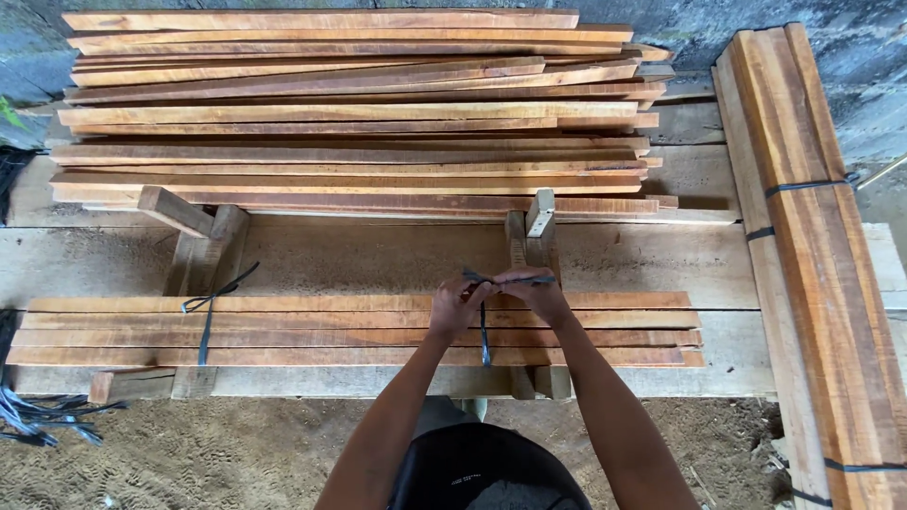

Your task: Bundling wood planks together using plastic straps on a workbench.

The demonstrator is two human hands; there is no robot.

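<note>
Black strap pinched by both hands: left hand, right hand, over wood slat bundle.

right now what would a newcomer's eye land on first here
First, the two hands, left hand and right hand, meeting at centre over a dark strap that wraps a flat bundle of wooden slats on the bench. Behind it, a tall loose stack of slats fills the upper frame. At the right edge lies an already strapped bundle, running lengthwise away from the person.

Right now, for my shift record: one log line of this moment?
left hand: strap | right hand: strap end | under: slat bundle
</note>
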